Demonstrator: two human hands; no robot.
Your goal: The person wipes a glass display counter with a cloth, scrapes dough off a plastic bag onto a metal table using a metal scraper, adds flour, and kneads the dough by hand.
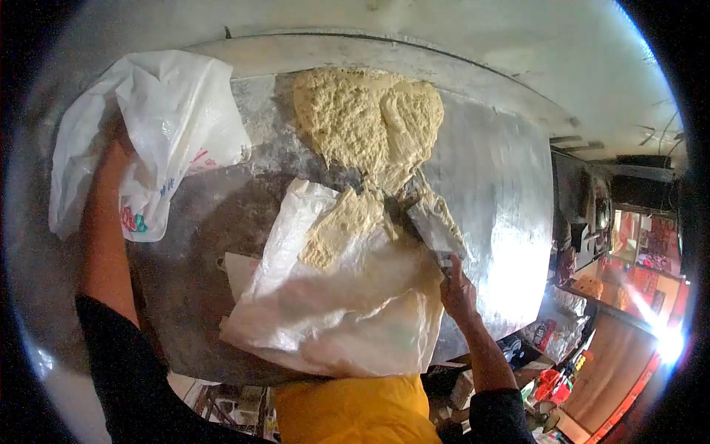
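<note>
A large mass of pale, sticky dough (370, 111) lies on the metal worktop (214, 244). Part of it stretches down onto a white woven sack (333, 311) spread in front of me. My right hand (460, 290) is closed around the handle of a dough scraper (436, 228), index finger stretched along it. Dough clings to the flat metal blade, at the narrow strand between the main mass and the piece on the sack. On the left, my left hand (120, 139) reaches into the folds of a white plastic bag (181, 103); its fingers are hidden.
A raised pale ledge (473, 68) runs along the worktop's back edge. Right of the worktop are a dark stove-like unit (588, 196), bags of goods (558, 322) and a brown board (610, 362). A bright light glares at the far right. Yellow cloth (355, 411) covers my front.
</note>
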